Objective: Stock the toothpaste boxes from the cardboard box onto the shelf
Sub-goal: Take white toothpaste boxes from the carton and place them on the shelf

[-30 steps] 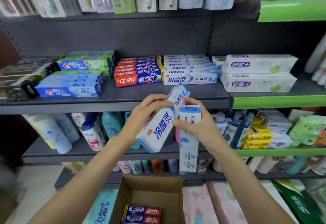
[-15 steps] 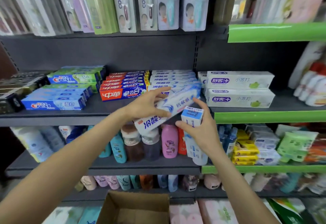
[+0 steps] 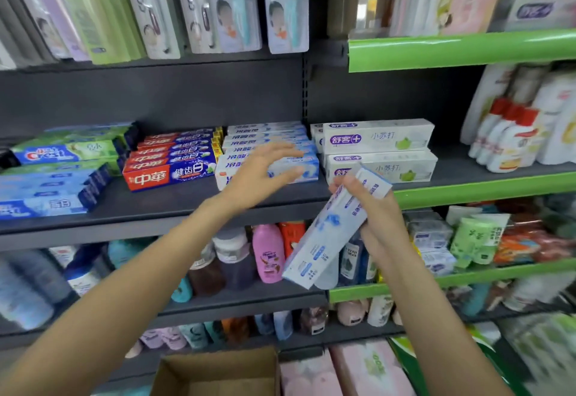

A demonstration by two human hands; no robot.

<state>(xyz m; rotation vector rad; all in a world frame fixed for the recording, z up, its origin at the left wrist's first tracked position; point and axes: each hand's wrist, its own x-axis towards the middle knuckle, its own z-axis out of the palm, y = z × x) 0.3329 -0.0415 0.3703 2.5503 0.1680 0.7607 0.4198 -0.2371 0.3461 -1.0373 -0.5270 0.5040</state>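
Note:
My left hand (image 3: 261, 171) is stretched out flat over the front white-and-blue toothpaste box (image 3: 299, 171), which lies on the dark shelf (image 3: 162, 205) at the front of a row of the same boxes (image 3: 265, 135). Its fingers are straight and spread over the box. My right hand (image 3: 371, 208) grips another white-and-blue toothpaste box (image 3: 330, 233) near its upper end. That box tilts down to the left in front of the shelf edge. The open cardboard box (image 3: 218, 370) sits at the bottom, its inside mostly out of view.
Red-and-blue toothpaste boxes (image 3: 170, 174) and blue Crest boxes (image 3: 46, 196) lie left of the row; white boxes with purple labels (image 3: 378, 138) are stacked to the right. Toothbrush packs (image 3: 218, 6) hang above. Bottles (image 3: 268, 252) fill the shelf below, with green-edged shelves (image 3: 461, 49) at right.
My left hand has set its toothpaste box down at the front of the row and now has straight fingers over it. My right hand has tilted its box.

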